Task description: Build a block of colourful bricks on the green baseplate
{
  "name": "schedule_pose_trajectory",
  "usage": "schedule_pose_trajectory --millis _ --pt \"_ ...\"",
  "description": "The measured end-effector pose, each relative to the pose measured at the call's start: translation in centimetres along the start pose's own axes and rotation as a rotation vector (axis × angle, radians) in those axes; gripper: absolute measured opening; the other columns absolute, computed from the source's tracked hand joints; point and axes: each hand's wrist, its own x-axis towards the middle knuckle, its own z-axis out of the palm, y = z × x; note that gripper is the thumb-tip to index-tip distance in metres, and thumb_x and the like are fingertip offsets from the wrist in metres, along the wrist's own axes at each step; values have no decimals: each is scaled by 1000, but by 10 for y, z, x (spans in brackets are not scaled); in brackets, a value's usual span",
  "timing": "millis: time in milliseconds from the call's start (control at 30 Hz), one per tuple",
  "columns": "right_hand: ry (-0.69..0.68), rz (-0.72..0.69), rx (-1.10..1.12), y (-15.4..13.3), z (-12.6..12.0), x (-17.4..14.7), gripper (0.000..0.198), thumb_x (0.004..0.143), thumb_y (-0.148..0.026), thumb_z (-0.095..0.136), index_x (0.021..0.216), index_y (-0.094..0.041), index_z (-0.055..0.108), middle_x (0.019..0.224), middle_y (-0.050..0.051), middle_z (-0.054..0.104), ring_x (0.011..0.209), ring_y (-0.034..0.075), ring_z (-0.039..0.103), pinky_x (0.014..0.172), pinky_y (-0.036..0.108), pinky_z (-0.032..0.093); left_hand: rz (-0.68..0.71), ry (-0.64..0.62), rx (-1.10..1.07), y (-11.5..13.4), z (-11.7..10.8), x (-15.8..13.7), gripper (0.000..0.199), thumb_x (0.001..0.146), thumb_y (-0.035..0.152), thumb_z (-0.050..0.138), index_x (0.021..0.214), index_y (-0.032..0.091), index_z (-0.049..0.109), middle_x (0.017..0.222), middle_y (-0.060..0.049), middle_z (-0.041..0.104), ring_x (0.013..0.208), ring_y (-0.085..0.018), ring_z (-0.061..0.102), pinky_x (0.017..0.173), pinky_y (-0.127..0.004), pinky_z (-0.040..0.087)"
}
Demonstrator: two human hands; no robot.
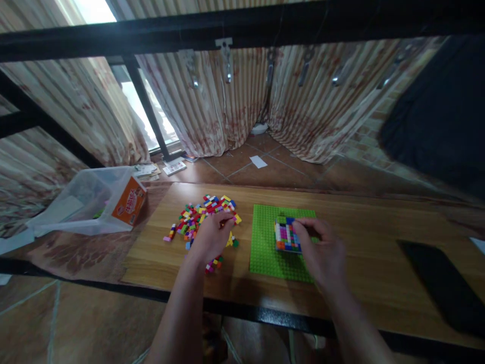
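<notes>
A green studded baseplate (pixel 261 247) lies on the wooden table. On it stands a low block of multicoloured toy bricks (pixel 287 236). My right hand (pixel 322 253) is at the right side of this block, fingers curled and fingertips at its upper right corner; whatever they grip there is hidden. To the left, my left hand (pixel 214 235) reaches over a loose heap of coloured toy bricks (pixel 189 217). Its thumb and forefinger are pinched together at the heap's right side, and a small piece between them is too small to make out.
A clear plastic box (pixel 87 202) with an orange label stands left of the table (pixel 364 232). At the table's right lies a dark flat object (pixel 435 283). A black horizontal bar (pixel 250 33) with hanging metal clips crosses above, before striped curtains (pixel 208 111).
</notes>
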Motion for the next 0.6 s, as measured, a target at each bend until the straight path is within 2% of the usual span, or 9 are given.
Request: schedule_pose_trajectory --millis 133,200,367,600 --pt "-236 -113 127 -19 13 -15 25 87 -39 57 103 -24 69 91 3 67 78 16 61 72 31 50 122 -115 -157 15 14 -6 26 88 31 47 79 14 65 69 1 61 65 -12 52 60 -22 38" --pt "-292 -154 123 -23 18 -20 27 88 -37 58 110 -25 67 93 4 67 78 15 61 72 31 50 171 -183 -201 22 20 -9 26 89 30 46 82 15 66 71 0 62 66 -12 53 62 -23 40" --pt "-278 -185 139 -20 22 -22 22 91 -32 55 103 -25 71 94 5 70 87 17 64 78 32 51 237 -290 -239 33 29 -15 25 90 27 45 87 15 66 75 0 64 69 -12 55 66 -23 42" --pt "-240 -132 198 -17 24 -23 22 93 -30 51 98 -25 72 92 4 71 88 17 65 80 32 51 250 -274 -214 36 32 -17 26 92 30 44 84 15 65 70 2 58 64 -11 49 61 -22 38"
